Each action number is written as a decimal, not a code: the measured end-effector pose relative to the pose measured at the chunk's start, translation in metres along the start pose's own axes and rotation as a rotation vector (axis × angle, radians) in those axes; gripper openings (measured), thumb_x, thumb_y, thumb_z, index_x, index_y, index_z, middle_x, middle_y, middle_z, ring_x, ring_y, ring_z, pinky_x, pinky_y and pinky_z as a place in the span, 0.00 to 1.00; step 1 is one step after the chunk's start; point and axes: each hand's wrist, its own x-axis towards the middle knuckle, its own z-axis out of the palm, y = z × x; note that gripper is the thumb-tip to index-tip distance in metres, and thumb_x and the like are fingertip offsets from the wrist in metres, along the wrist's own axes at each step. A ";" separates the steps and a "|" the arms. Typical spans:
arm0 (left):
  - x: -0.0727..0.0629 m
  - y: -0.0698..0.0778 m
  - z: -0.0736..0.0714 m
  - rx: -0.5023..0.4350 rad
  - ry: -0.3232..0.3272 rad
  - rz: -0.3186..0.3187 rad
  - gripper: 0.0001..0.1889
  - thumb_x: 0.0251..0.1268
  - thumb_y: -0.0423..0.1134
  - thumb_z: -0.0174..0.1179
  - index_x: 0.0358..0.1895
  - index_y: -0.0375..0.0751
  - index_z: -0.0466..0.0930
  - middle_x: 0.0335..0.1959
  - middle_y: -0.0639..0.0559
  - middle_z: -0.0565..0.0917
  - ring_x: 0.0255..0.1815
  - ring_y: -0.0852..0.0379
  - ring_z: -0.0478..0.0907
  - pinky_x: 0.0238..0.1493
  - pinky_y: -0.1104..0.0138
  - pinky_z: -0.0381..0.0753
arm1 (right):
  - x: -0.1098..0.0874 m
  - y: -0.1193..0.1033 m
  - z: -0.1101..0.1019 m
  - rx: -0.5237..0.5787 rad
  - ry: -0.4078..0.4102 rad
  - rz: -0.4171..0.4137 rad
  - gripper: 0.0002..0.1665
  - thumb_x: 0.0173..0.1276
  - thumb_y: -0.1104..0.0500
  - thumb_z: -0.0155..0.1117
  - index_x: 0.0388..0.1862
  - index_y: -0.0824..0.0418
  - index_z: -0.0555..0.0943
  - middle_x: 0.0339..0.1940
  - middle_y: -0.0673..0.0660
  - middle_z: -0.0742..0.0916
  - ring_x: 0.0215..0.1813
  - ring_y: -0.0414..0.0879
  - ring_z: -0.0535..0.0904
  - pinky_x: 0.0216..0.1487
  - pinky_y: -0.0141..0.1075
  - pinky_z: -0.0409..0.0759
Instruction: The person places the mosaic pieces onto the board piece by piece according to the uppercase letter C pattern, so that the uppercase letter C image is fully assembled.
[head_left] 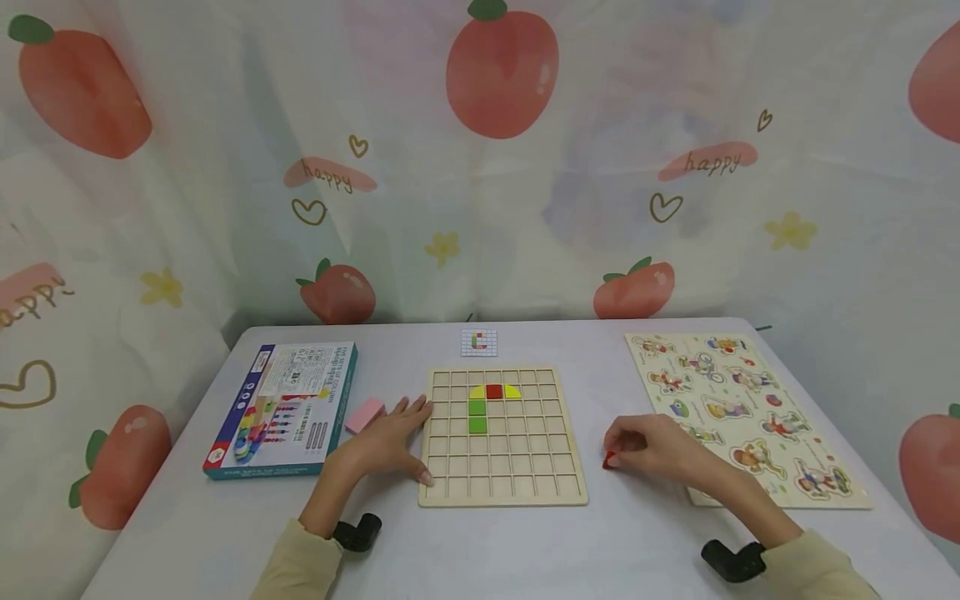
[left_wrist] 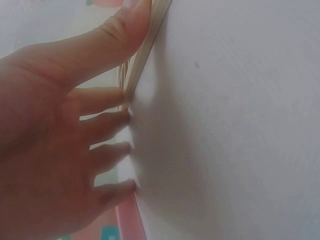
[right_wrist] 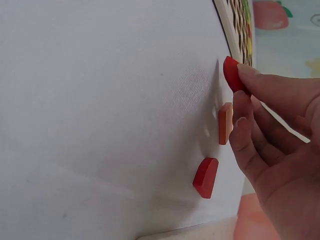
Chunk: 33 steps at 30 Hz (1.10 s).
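Right grip [right_wrist: 285,170] pinches a red piece [right_wrist: 231,71]; orange block [right_wrist: 223,125], red wedge [right_wrist: 205,178] lie nearby.

The gridded board [head_left: 502,464] is beige and the pinched piece [right_wrist: 231,73] red.

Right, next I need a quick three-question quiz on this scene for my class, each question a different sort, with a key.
1. True or false: in the head view, the box lies left of the board.

2. What colour is the piece pinched by the right hand?
A) green
B) red
C) yellow

3. Fill in the gap: on the board, the red square sits between two ____ curved pieces.

Key: 1. True. 2. B. 3. yellow.
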 end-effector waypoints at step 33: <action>0.000 -0.001 -0.001 0.006 -0.008 0.001 0.58 0.44 0.47 0.83 0.81 0.41 0.59 0.84 0.46 0.56 0.86 0.42 0.43 0.84 0.43 0.38 | 0.063 -0.052 0.041 0.210 -0.007 -0.062 0.09 0.70 0.62 0.69 0.47 0.60 0.89 0.47 0.55 0.91 0.47 0.44 0.85 0.49 0.27 0.84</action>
